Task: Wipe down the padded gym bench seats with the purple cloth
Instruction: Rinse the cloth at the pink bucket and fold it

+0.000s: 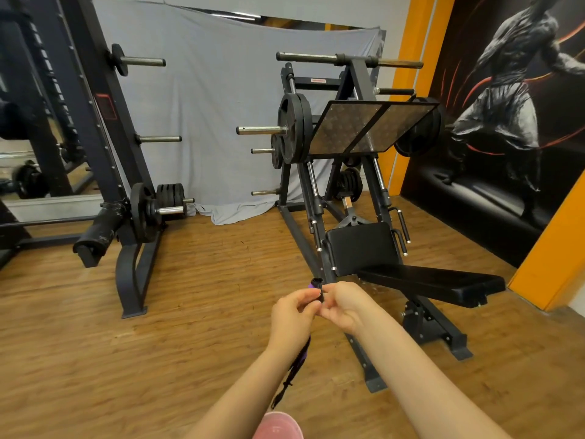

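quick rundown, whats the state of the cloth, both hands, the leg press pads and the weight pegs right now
purple cloth: bunched, held between both hands, a tail hanging below the left hand
left hand: fingers curled, pinching the cloth
right hand: fingers curled, pinching the cloth
seat pad: untouched, nothing on it
back pad: untouched, nothing on it
footplate: raised, tilted
upper pegs of the plate rack: bare

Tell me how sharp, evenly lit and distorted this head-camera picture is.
Head view: wide-angle lens bows the black steel rack upright at left and the orange wall stripe; soft indoor light with mild sheen on the long black padded seat and the brown wood-plank floor; both hands' grip on the small purple cloth is slightly soft; the far machine stays fairly sharp.
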{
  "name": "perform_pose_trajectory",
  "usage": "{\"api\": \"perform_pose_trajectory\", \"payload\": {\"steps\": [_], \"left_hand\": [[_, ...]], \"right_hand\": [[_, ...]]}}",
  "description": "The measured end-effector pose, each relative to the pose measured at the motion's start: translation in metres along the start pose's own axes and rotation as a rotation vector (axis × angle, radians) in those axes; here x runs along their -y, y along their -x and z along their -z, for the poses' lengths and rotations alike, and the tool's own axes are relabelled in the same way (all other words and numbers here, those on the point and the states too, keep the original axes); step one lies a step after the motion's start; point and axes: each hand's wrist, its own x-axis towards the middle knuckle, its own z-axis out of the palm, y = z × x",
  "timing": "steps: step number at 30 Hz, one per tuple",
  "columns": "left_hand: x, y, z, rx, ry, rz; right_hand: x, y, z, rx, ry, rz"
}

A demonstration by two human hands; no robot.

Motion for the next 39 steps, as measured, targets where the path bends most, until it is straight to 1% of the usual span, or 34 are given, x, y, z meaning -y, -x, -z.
{"api": "perform_pose_trajectory", "payload": {"steps": [2, 3, 5, 6, 8, 11, 12, 13, 15, 16, 19, 21, 23, 26, 28, 32, 36, 37, 39], "left_hand": [[0.003, 0.002, 0.002, 0.058, -0.089, -0.058], [0.003, 0.001, 0.003, 0.058, -0.097, -0.06], [0.003, -0.005, 0.007, 0.031, -0.045, -0.026], [0.001, -0.008, 0.01, 0.019, -0.012, -0.01], [-0.004, -0.014, 0.016, 0.017, 0.035, -0.006], [-0.012, -0.021, 0.028, 0.062, 0.07, -0.013], [-0.014, -0.023, 0.032, 0.085, 0.083, -0.009], [-0.016, -0.025, 0.035, 0.106, 0.09, -0.005], [-0.019, -0.027, 0.041, 0.142, 0.097, -0.003], [-0.021, -0.028, 0.043, 0.152, 0.098, -0.01], [-0.021, -0.027, 0.048, 0.153, 0.088, -0.031], [-0.017, -0.026, 0.049, 0.177, 0.072, -0.042], [-0.011, -0.025, 0.049, 0.18, -0.016, -0.057], [-0.002, -0.026, 0.047, 0.062, -0.053, -0.065], [-0.003, -0.028, 0.048, 0.02, -0.035, -0.05], [-0.012, -0.032, 0.054, 0.023, -0.039, -0.053], [-0.024, -0.037, 0.062, 0.082, -0.205, -0.131], [-0.027, -0.038, 0.064, 0.078, -0.265, -0.155], [-0.031, -0.04, 0.066, 0.019, -0.368, -0.172]], "right_hand": [[0.002, 0.004, 0.001, 0.042, -0.073, -0.021], [0.002, 0.006, 0.003, 0.088, -0.11, -0.024], [0.0, 0.009, 0.007, 0.2, -0.133, -0.023], [-0.001, 0.011, 0.009, 0.247, -0.096, 0.0], [-0.001, 0.009, 0.014, 0.25, 0.092, 0.104], [-0.002, -0.004, 0.027, 0.07, 0.543, 0.373], [-0.003, -0.007, 0.031, 0.068, 0.618, 0.399], [-0.004, -0.009, 0.033, 0.113, 0.642, 0.391], [-0.006, -0.014, 0.035, 0.231, 0.589, 0.363], [-0.008, -0.015, 0.034, 0.261, 0.554, 0.384], [-0.007, -0.01, 0.03, 0.179, 0.506, 0.533], [-0.005, -0.007, 0.028, 0.145, 0.473, 0.561], [-0.002, -0.004, 0.026, 0.132, 0.478, 0.57], [0.0, -0.001, 0.023, 0.082, 0.582, 0.596], [0.001, -0.001, 0.023, 0.083, 0.638, 0.619], [0.007, 0.0, 0.027, 0.158, 0.639, 0.611], [0.01, 0.003, 0.026, 0.111, 0.639, 0.633], [0.011, 0.004, 0.026, 0.097, 0.641, 0.644], [0.013, 0.005, 0.026, 0.078, 0.629, 0.672]]}}
